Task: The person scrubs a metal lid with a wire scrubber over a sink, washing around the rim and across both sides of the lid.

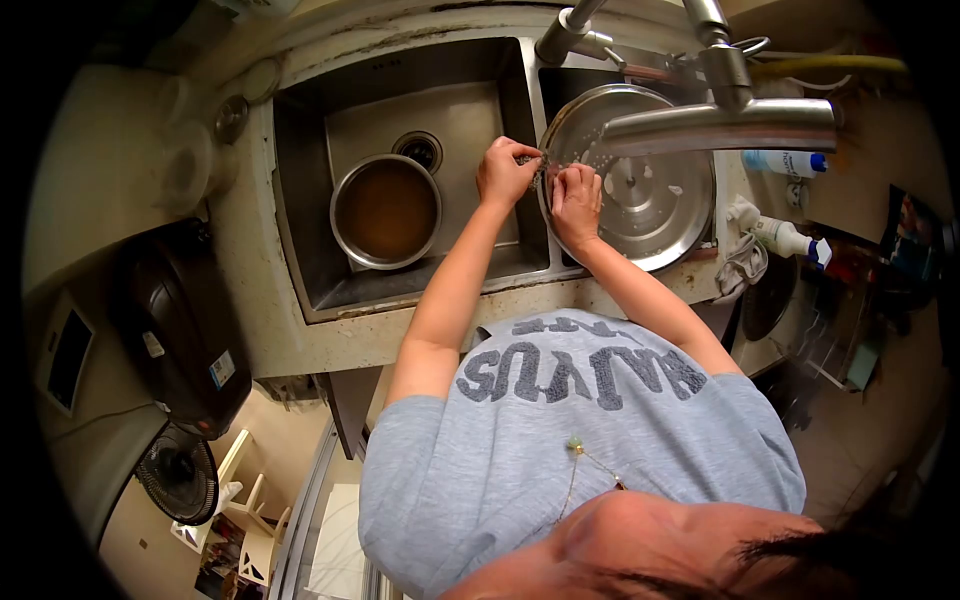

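Observation:
My left hand (508, 173) is closed in a pinch at the divider between the two sink basins. A small dark, wiry scrap that looks like steel wool (541, 161) shows at its fingertips. Close beside it, my right hand (577, 203) is curled over the left part of a large round metal lid (650, 225); what its fingers hold is hidden. Patches of suds lie on the lid, which has a small fitting at its centre and covers most of the right basin. In the left basin (465, 115) stands a metal pot (386, 212) with brownish liquid.
A faucet (720, 125) reaches over the lid. Right of the sink are a spray bottle (790, 240), a cloth (742, 265) and a blue-capped bottle (785, 162). The drain (418, 150) lies behind the pot. A dark bin-like container (185, 325) stands left, above a fan (178, 475).

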Available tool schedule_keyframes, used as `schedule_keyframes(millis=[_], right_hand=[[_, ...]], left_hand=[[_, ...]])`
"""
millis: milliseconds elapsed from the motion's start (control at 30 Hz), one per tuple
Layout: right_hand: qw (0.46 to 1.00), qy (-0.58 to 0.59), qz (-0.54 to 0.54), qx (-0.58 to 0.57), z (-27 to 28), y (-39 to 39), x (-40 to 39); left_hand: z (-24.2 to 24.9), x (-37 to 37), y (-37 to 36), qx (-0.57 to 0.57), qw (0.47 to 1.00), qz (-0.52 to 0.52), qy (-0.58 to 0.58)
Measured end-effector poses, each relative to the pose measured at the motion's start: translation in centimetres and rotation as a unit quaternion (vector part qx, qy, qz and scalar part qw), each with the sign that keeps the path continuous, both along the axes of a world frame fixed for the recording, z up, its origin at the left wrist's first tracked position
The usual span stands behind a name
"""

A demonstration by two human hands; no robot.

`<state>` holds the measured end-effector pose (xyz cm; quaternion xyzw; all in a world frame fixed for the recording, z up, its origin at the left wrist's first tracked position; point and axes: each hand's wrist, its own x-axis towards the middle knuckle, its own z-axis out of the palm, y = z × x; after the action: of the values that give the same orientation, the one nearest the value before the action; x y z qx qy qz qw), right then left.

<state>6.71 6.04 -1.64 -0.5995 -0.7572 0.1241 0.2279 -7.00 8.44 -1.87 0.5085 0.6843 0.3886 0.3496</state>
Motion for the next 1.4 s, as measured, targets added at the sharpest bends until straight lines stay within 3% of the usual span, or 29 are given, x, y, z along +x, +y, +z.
schedule_keyframes(millis=[67, 167, 267, 367, 567, 767, 967, 1233, 1300, 1400], right_hand=[[1.0, -0.01, -0.003, 0.01, 0.2, 0.0, -0.1], [0.999, -0.025, 0.026, 0.017, 0.4, 0.6, 0.1], [0.998, -0.009, 0.068, -0.005, -0.2, 1.4, 0.5], [0.997, -0.002, 0.073, 0.007, -0.3, 1.6, 0.3], [0.998, -0.016, 0.048, 0.027, -0.4, 2.3, -0.4], [0.998, -0.021, 0.047, 0.026, -0.4, 2.2, -0.3], [0.998, -0.021, 0.057, 0.002, -0.6, 1.8, 0.0], [0.998, 0.0, 0.066, 0.005, -0.3, 1.5, 0.3], [0.996, 0.015, 0.088, -0.002, -0.2, 1.4, 0.6], [0.997, 0.013, 0.076, 0.01, -0.3, 1.3, 0.5]], left_hand=[[-0.4, 0.5, -0.5, -0.012, 0.999, 0.021, -0.024], [-0.1, 1.2, -2.2, 0.0, 0.998, 0.044, 0.038], [0.6, 1.3, -4.9, -0.045, 0.999, 0.006, -0.01], [0.7, 1.4, -3.6, -0.015, 0.999, 0.026, 0.035], [-0.4, 0.9, -2.0, -0.048, 0.998, 0.048, -0.004], [0.4, 1.6, 2.3, -0.023, 0.992, 0.081, 0.094], [-1.0, 1.3, -1.4, -0.065, 0.997, 0.037, -0.008], [-1.5, 1.6, -0.2, -0.035, 0.993, 0.102, -0.039], [-1.6, 1.4, -2.4, -0.064, 0.996, 0.042, -0.038], [-2.3, 1.2, -2.9, -0.066, 0.995, 0.036, -0.069]])
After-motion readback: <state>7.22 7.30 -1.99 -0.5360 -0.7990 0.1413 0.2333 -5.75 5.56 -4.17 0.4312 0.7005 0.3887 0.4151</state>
